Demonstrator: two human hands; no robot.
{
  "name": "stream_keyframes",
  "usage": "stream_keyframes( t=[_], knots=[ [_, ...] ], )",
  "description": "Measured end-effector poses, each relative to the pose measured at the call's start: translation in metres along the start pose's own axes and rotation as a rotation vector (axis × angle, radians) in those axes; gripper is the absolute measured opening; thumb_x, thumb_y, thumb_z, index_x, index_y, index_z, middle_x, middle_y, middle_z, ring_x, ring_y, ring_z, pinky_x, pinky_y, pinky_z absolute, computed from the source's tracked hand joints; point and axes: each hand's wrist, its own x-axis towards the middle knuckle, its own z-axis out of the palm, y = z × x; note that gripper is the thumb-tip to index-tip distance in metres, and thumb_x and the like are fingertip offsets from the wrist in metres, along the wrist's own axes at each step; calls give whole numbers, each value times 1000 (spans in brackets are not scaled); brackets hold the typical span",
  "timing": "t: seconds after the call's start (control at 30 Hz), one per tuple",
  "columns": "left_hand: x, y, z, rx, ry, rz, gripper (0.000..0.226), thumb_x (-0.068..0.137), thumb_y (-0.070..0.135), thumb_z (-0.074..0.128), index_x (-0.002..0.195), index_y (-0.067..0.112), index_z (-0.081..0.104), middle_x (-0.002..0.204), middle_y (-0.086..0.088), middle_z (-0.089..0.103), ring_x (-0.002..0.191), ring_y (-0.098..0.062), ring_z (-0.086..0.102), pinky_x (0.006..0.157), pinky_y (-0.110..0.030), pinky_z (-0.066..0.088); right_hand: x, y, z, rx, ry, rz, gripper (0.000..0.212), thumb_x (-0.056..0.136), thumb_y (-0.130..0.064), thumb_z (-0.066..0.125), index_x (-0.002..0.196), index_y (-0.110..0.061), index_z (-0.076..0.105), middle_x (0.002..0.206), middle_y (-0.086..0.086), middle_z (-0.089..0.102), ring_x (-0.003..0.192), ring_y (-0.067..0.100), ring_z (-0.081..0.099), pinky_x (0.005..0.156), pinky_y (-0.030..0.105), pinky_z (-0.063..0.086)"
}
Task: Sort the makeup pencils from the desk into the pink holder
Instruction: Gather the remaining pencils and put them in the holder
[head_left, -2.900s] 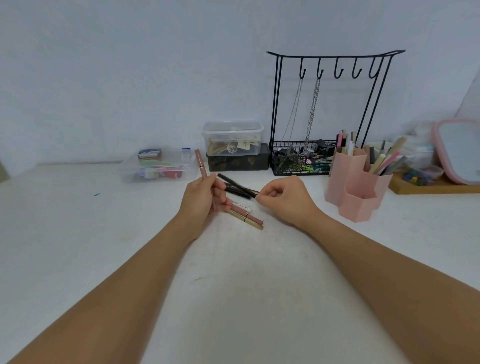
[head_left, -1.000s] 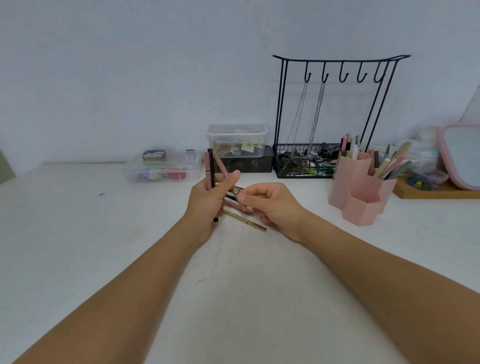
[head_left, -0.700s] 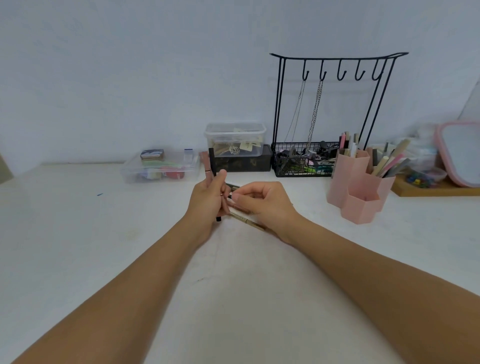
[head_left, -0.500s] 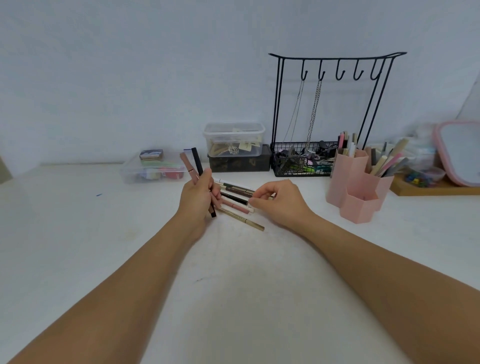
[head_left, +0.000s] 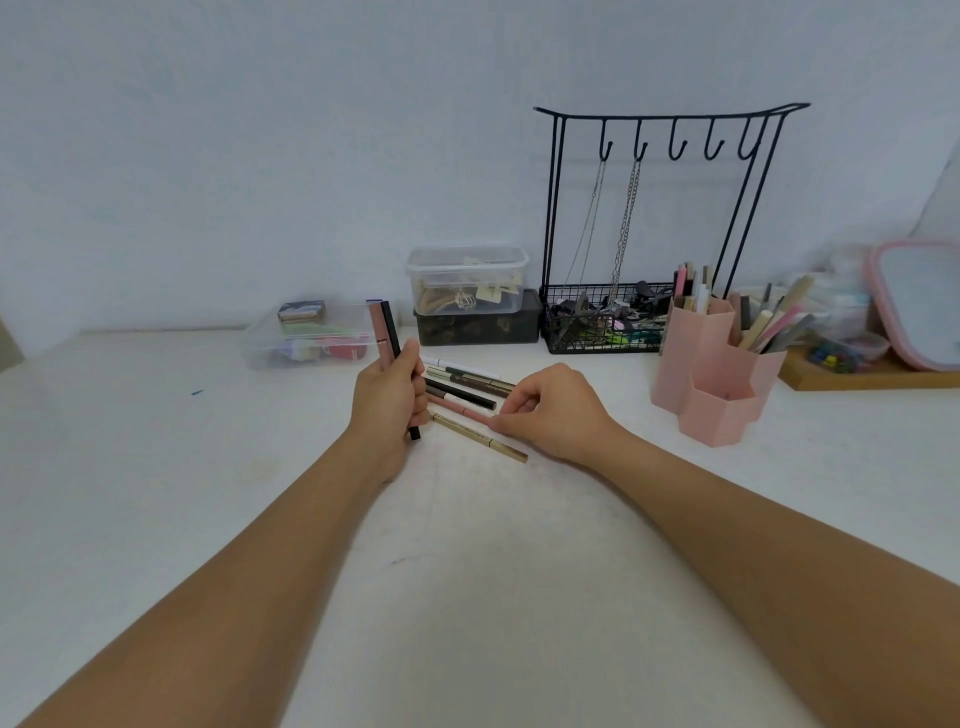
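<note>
Pencils (head_left: 462, 387): a loose fan of slim sticks on the white desk (head_left: 156, 493), mid-frame, between the two hands. Colours mixed: white, olive/brown, black, pink, and a gold one (head_left: 480, 437) nearest the camera, lying diagonal. They overlap at the left end; exact count hard to tell.

Left hand (head_left: 387, 410): fist closed around two sticks held roughly upright, a pink one (head_left: 379, 332) and a black one (head_left: 392, 332) side by side. Tops stick out above the thumb, black tip pokes out below the fist, just above the desk.

Right hand (head_left: 550, 410): fingers curled, thumb and forefinger pinched narrow on the right end of the pink pencil (head_left: 470, 412) in the pile. That pencil looks flat on the desk; can't tell if it's lifted at all. Hand sits just beyond the gold pencil's right end.

Holder (head_left: 714, 374): pink, hexagonal compartments, right of the pile, well apart from the right hand. Tall rear cells already packed with pencils and brushes; the short front cell (head_left: 719, 410) looks empty from this angle.

Around: black wire stand (head_left: 670, 111) with hooks, two chains hanging, its basket full of clips, directly behind the holder. Clear tub (head_left: 467, 280) stacked on a dark box (head_left: 478, 327) behind the pile. Clear flat box (head_left: 306, 338) with coloured bits back left. Pink-framed mirror (head_left: 919, 301) and a wooden tray (head_left: 862, 371) far right.

Desk between pile and holder is bare.
</note>
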Motion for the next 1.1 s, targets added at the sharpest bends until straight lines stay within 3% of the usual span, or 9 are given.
stream_keyframes(
  t=[0.2,0.37,0.57,0.7,0.83,0.9,0.97,1.03,1.1],
  knots=[
    [0,-3,1,13,-21,19,44,102,42,60,69,20,39,47,9,33,41,-8,26,38,-21,26,-3,0,-4,315,39,42,15,78,-30,85,71,-18,79,62,2,70,49,2,49,51,16,43],
    [-5,-2,4,-4,-52,63,48,85,51,77,68,23,42,49,11,35,41,-8,28,38,-20,28,-6,-14,-3,726,10,64,10,87,-22,77,81,-15,79,69,3,74,48,6,44,44,14,37],
    [-9,-3,9,7,-125,155,50,58,48,96,70,24,54,49,12,48,39,-7,44,38,-19,37,-13,-27,14,772,-99,-50,8,87,-19,78,82,-12,78,76,10,78,50,3,61,51,13,47],
    [-5,-10,10,32,-122,147,40,69,42,91,55,31,55,52,6,48,44,-13,49,45,-25,46,-14,-26,20,685,-129,-156,4,84,-14,80,81,-15,78,67,0,76,55,2,65,56,11,48],
    [0,-14,10,70,-99,135,37,86,32,77,67,21,46,54,4,46,52,-16,47,53,-31,45,-10,-21,23,554,-85,-210,8,84,-23,80,76,-24,78,61,-13,69,50,-4,52,53,9,39],
    [3,-12,8,86,-96,139,36,93,32,71,70,20,46,50,6,47,48,-13,48,50,-28,43,-3,-12,17,335,108,-194,6,82,-31,80,79,-26,78,68,-14,71,58,-4,57,57,12,41],
    [4,-10,5,74,-67,118,34,96,36,69,73,18,51,53,4,55,50,-11,58,48,-24,47,3,2,5,-47,242,-173,9,85,-37,76,90,-29,76,81,-15,70,76,0,61,68,22,47],
    [4,-8,3,39,-43,105,34,97,38,69,73,16,56,56,3,60,54,-11,64,49,-22,50,5,16,-5,-244,214,-139,20,88,-40,71,105,-30,73,95,-15,68,91,8,60,79,28,50],
    [3,-7,2,28,-49,112,33,96,39,70,76,16,56,54,3,59,50,-12,59,49,-23,50,9,24,-9,-258,166,-120,27,89,-41,70,114,-30,71,102,-13,66,98,11,57,83,30,49]
  ],
)
